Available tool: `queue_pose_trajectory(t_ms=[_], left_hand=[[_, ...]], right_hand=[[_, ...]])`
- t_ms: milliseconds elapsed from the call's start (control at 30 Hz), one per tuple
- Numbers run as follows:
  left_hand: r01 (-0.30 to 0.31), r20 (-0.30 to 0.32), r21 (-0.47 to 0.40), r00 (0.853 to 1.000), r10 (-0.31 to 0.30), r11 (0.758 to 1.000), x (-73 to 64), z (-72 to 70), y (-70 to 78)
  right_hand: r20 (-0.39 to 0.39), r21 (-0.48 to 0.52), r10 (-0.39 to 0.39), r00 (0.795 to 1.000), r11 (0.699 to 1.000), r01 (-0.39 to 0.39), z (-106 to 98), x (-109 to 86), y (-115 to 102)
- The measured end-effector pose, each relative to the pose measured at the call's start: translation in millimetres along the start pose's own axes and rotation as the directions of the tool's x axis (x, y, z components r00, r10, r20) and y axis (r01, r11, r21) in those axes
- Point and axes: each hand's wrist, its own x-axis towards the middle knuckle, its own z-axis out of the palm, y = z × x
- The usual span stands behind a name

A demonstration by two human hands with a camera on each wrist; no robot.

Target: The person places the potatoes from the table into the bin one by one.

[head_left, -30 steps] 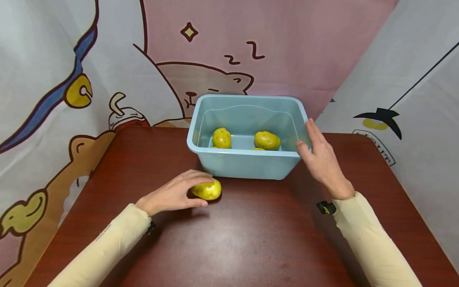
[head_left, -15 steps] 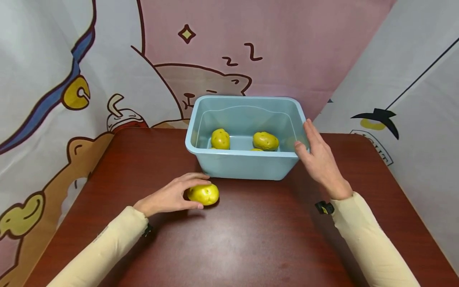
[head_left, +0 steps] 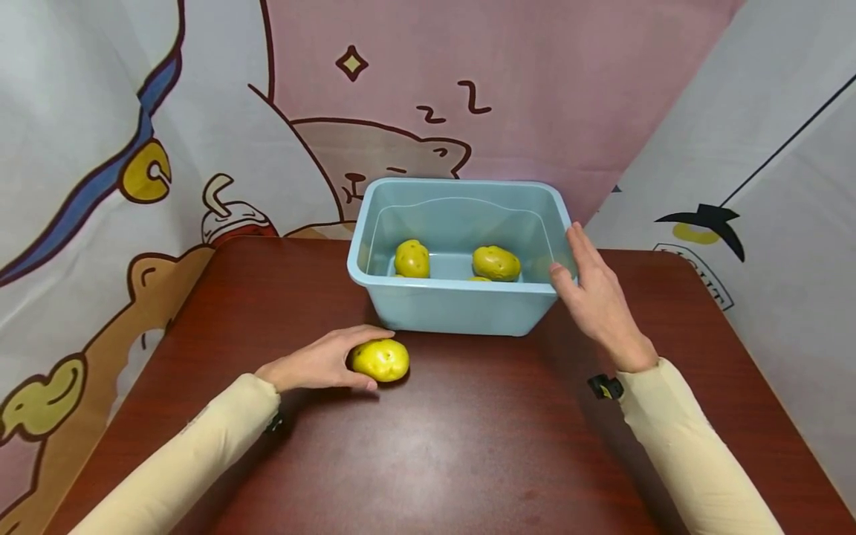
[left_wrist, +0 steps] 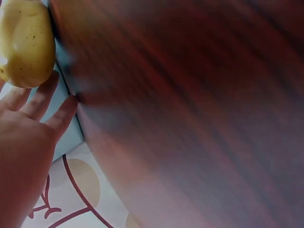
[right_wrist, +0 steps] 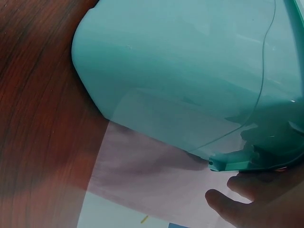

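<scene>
A yellow potato [head_left: 383,361] lies on the table just in front of a light blue plastic bin [head_left: 461,308]. My left hand [head_left: 324,362] is cupped loosely at its left side, with fingers at the far side and the thumb at the near side. The left wrist view has the same potato [left_wrist: 27,45] over the spread fingers of my left hand [left_wrist: 26,142]; firm contact cannot be made out. My right hand [head_left: 598,301] holds the bin's right rim, thumb over the inside and fingers along the outside. Several potatoes, such as one potato [head_left: 496,263], lie inside the bin, partly hidden by its front wall.
The dark reddish-brown wooden table [head_left: 428,461] carries the bin near its back edge. Behind it hangs a cartoon-printed cloth [head_left: 535,89], close to the bin's back wall. Small black devices sit at both wrists.
The potato on the table has shifted slightly toward the table's front and left, and my left hand's fingers have drawn back from over it. My right hand stays on the bin.
</scene>
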Motion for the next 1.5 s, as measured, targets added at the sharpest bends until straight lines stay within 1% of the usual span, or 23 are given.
queue_pose_trajectory(t_ms=[67, 167, 300, 400, 600, 733, 867, 1033, 1233, 1367, 1500], left_hand=[[0.006, 0.005, -0.017, 1.000, -0.006, 1.000, 1.8, 0.5, -0.7], [0.007, -0.003, -0.020, 1.000, -0.007, 1.000, 3.7, 1.6, -1.8], [0.001, -0.029, 0.010, 1.000, -0.001, 1.000, 3.8, 4.0, -1.9], [-0.003, -0.036, 0.029, 0.999, 0.004, 1.000, 2.3, 6.1, 0.7], [-0.031, -0.047, 0.052, 0.998, 0.034, 0.998, -1.1, 8.5, 11.6], [-0.057, -0.077, 0.070, 0.995, 0.062, 0.996, -2.8, 7.3, 20.9], [-0.094, -0.110, 0.087, 0.989, 0.104, 0.992, -4.0, 4.6, 31.7], [-0.150, -0.152, 0.117, 0.974, 0.167, 0.982, -2.8, -0.3, 49.0], [-0.217, -0.192, 0.151, 0.950, 0.244, 0.964, -2.7, -10.7, 76.1], [-0.269, -0.218, 0.174, 0.927, 0.304, 0.947, 0.0, -20.8, 92.1], [-0.324, -0.246, 0.213, 0.895, 0.371, 0.922, 6.8, -32.2, 104.3]], right_hand=[[0.000, 0.001, 0.002, 1.000, 1.000, -0.002, 0, -0.2, 0], [-0.005, 0.002, 0.003, 1.000, 1.000, -0.003, -1, -0.4, 0], [-0.007, 0.005, 0.005, 1.000, 1.000, -0.005, 0, -0.4, 1], [-0.006, 0.009, 0.005, 1.000, 1.000, -0.005, 0, -0.8, 1], [-0.004, 0.011, 0.001, 1.000, 1.000, -0.001, 0, -0.4, 2], [0.001, 0.017, 0.008, 1.000, 1.000, -0.008, 0, -1.1, 2], [0.005, 0.022, 0.006, 1.000, 1.000, -0.006, 0, -2.1, 1], [0.000, 0.013, 0.006, 1.000, 1.000, -0.006, 0, -1.1, 1], [0.004, 0.008, 0.014, 1.000, 1.000, -0.014, -1, -0.8, 1], [0.005, 0.006, 0.010, 1.000, 1.000, -0.010, -1, -0.8, 1], [0.002, 0.011, 0.007, 1.000, 1.000, -0.007, -1, -0.9, 1]])
